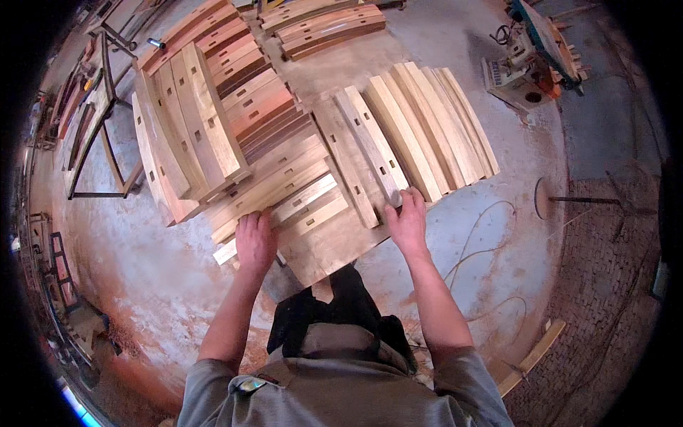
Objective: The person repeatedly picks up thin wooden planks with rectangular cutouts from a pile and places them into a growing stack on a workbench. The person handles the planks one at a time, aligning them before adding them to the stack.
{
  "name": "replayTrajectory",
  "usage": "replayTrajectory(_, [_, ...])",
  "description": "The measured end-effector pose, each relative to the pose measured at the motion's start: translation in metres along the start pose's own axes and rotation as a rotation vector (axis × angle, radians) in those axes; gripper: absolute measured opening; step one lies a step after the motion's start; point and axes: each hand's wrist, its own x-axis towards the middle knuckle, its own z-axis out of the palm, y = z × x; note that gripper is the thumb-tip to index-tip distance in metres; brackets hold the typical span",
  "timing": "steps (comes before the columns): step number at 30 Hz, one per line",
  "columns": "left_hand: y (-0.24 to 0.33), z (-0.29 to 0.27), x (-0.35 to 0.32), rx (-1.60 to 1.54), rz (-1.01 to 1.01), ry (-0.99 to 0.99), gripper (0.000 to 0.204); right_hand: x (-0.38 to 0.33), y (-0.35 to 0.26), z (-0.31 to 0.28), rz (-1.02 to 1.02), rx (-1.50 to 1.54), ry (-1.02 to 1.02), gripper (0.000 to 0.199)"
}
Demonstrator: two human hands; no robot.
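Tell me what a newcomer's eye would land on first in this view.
Probably the pale wooden boards right of centre, beside a slotted board with the right hand on its near end. Next, the reddish boards left of centre, beyond the left hand. Farther off, at upper right, a machine stands out.

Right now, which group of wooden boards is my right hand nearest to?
The right-hand group, its near end at your right hand. It looks pale throughout, while the left group and far group include reddish boards.
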Motion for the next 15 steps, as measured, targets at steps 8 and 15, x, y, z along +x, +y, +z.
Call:
replayTrajectory(8, [0.0,-0.003,0.002,-0.092,0.018,-0.009,0.042,0.011,-0.004,0.014,0.039,-0.104,-0.018,0.06])
replayTrajectory(15, [0.002,-0.023,0.003,-0.559,-0.151,-0.397,0.025,0.023,0.004,0.017,0.162,-0.143,-0.029,0.059])
